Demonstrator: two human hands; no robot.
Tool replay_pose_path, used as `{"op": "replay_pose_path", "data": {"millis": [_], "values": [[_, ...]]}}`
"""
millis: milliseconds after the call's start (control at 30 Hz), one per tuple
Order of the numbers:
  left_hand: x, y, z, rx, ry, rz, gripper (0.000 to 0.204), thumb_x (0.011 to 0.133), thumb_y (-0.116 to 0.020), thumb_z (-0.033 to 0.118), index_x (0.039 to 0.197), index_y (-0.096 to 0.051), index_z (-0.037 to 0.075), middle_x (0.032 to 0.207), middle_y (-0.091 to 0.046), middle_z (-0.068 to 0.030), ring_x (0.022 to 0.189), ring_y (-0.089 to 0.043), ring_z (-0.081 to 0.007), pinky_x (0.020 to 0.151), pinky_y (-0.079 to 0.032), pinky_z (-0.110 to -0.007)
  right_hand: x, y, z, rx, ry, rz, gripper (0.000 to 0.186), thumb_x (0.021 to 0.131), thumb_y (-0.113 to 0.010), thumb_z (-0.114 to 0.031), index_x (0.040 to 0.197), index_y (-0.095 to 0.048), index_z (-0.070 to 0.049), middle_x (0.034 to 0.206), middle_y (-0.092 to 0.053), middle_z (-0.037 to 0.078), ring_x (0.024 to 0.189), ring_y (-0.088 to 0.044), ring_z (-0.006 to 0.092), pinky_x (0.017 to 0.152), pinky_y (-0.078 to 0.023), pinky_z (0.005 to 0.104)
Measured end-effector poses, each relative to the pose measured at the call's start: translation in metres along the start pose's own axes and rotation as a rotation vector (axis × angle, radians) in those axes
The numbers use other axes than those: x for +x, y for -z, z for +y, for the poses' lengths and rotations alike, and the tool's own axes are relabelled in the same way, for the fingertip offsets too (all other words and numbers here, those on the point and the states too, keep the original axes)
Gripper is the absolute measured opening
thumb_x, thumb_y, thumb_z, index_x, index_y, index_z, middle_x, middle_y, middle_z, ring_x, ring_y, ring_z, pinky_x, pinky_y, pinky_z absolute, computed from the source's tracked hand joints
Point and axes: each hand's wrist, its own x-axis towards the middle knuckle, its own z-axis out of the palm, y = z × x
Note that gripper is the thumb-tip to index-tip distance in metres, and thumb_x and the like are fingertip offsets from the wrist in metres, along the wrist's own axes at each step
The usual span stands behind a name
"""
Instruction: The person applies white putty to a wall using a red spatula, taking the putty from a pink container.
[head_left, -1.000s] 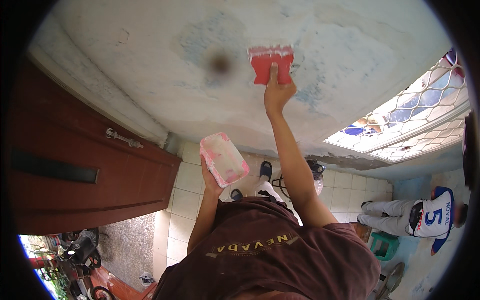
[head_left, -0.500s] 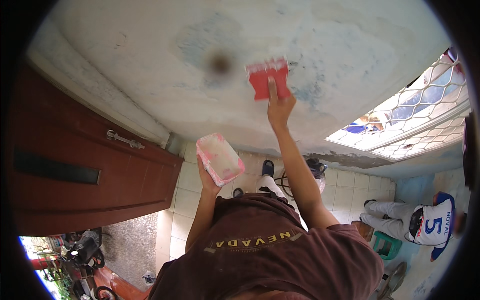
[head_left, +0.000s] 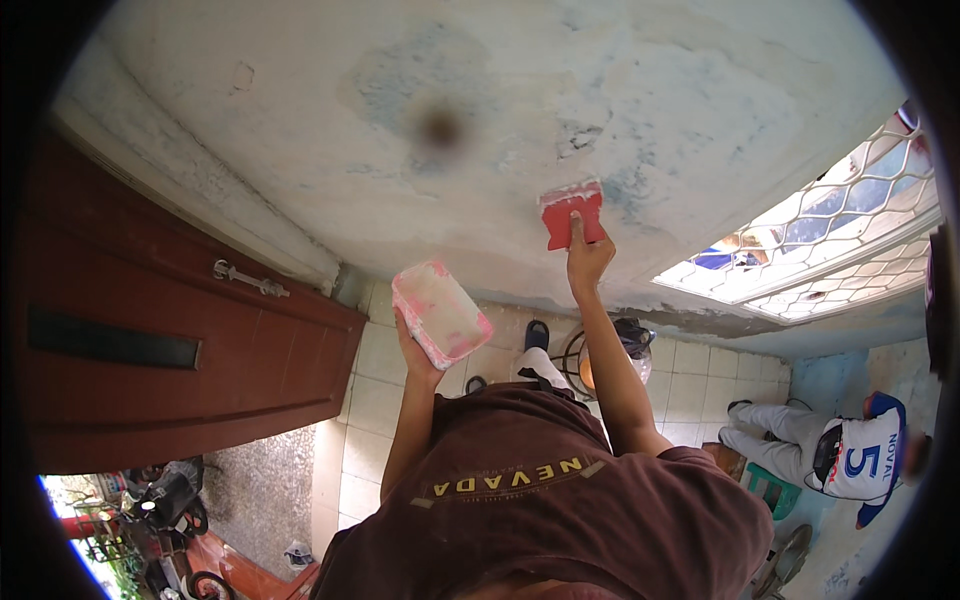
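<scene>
My right hand (head_left: 590, 258) grips a red putty scraper (head_left: 572, 222), thumb pressed along its flat face. White paste coats the scraper's wide upper edge, which is at the patchy white and pale-blue wall (head_left: 680, 150); whether it touches there I cannot tell. In my left hand (head_left: 418, 352) is a pink rectangular tub (head_left: 442, 315), smeared with white paste on its rim and sides. The fingers of that hand are partly hidden behind the tub. Rough patches with bluish stains show on the wall around the scraper.
A brown door (head_left: 150, 330) with a metal handle stands to the left. At right is a window with a white metal grille (head_left: 850, 215). Another person (head_left: 850, 455) is near a green stool (head_left: 772, 490). A motorbike (head_left: 165, 510) stands outside, lower left.
My right hand has brought the scraper down and to the right along the wall. The tub in my left hand has barely moved.
</scene>
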Motion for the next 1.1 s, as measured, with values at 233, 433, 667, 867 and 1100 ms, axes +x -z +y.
{"op": "replay_pose_path", "data": {"millis": [233, 433, 667, 867, 1100], "values": [[0.008, 0.003, 0.003, -0.009, 0.029, -0.032, 0.077, 0.101, -0.038, 0.071, 0.157, -0.036, 0.019, 0.151, -0.048, -0.0093, 0.138, -0.049, -0.0342, 0.111, -0.044, -0.060, 0.083, -0.025, -0.123, -0.482, 0.619, -0.281, 0.018, 0.084, -0.079, -0.022, 0.094, -0.074, -0.007, 0.083, -0.072, 0.013, 0.071, -0.068, 0.0321, 0.067, -0.052, 0.0406], [0.023, -0.006, 0.000, -0.016, 0.032, -0.053, 0.077, 0.101, -0.038, 0.071, 0.157, -0.036, 0.019, 0.152, -0.047, -0.0093, 0.139, -0.048, -0.0342, 0.112, -0.043, -0.060, 0.134, 0.052, -0.175, -0.391, 0.685, 0.143, 0.018, 0.086, -0.080, -0.017, 0.099, -0.074, -0.006, 0.090, -0.074, 0.012, 0.074, -0.070, 0.0244, 0.065, -0.053, 0.0340], [0.027, -0.006, -0.001, -0.053, 0.058, -0.026, 0.077, 0.101, -0.039, 0.071, 0.157, -0.035, 0.020, 0.153, -0.047, -0.0089, 0.139, -0.048, -0.0341, 0.112, -0.042, -0.060, 0.089, 0.033, -0.204, -0.176, 0.726, 0.060, 0.017, 0.094, -0.074, -0.010, 0.110, -0.073, -0.004, 0.097, -0.073, 0.011, 0.079, -0.067, 0.0189, 0.070, -0.052, 0.0287], [0.023, 0.002, 0.012, -0.012, -0.002, 0.013, 0.076, 0.100, -0.040, 0.070, 0.157, -0.035, 0.020, 0.152, -0.047, -0.0083, 0.139, -0.047, -0.0345, 0.112, -0.042, -0.061, 0.078, -0.006, -0.203, -0.360, 0.947, 0.244, 0.062, 0.071, -0.066, 0.011, 0.129, -0.073, -0.011, 0.116, -0.069, 0.007, 0.096, -0.058, 0.0253, 0.082, -0.046, 0.0341], [0.021, 0.005, 0.013, 0.001, 0.011, 0.036, 0.077, 0.101, -0.039, 0.070, 0.158, -0.034, 0.019, 0.153, -0.046, -0.0080, 0.140, -0.046, -0.0338, 0.111, -0.043, -0.060, 0.042, -0.098, -0.040, -0.647, 0.884, 0.065, 0.079, 0.068, -0.066, -0.004, 0.145, -0.061, -0.021, 0.135, -0.061, 0.008, 0.110, -0.054, 0.0288, 0.096, -0.038, 0.0447]]}}
